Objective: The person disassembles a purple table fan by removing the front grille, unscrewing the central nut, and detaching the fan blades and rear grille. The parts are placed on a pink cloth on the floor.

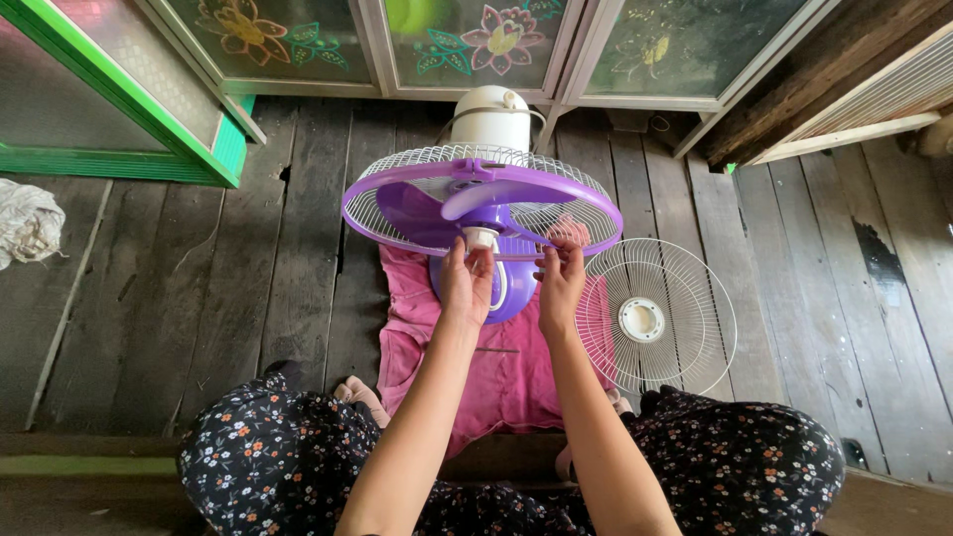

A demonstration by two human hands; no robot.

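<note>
Weathered grey floorboards (298, 248) fill my view, running up to a row of framed glass panels (467, 40) painted with flowers, with a green-framed panel (129, 109) at the left and a crumpled white rag (28, 223) lying near the left edge; I look down past my knees in dark flowered cloth (268, 467) at a purple fan (481, 203) tipped back on a pink cloth (496, 367) spread on the boards; its rear wire guard with the purple rim faces up toward me, the purple blades sit bare inside it, and the white motor housing (491, 114) shows behind; my left hand (465, 283) is up at the centre of the blades, fingers pinched on the small white hub cap (481, 238); my right hand (561, 283) is just beside it, fingertips closed on the lower edge of the purple rim; the two hands are near each other but apart; the loose white front guard (655, 316) lies flat on the boards to the right of the fan, partly over the pink cloth's edge, just beside my right wrist.
</note>
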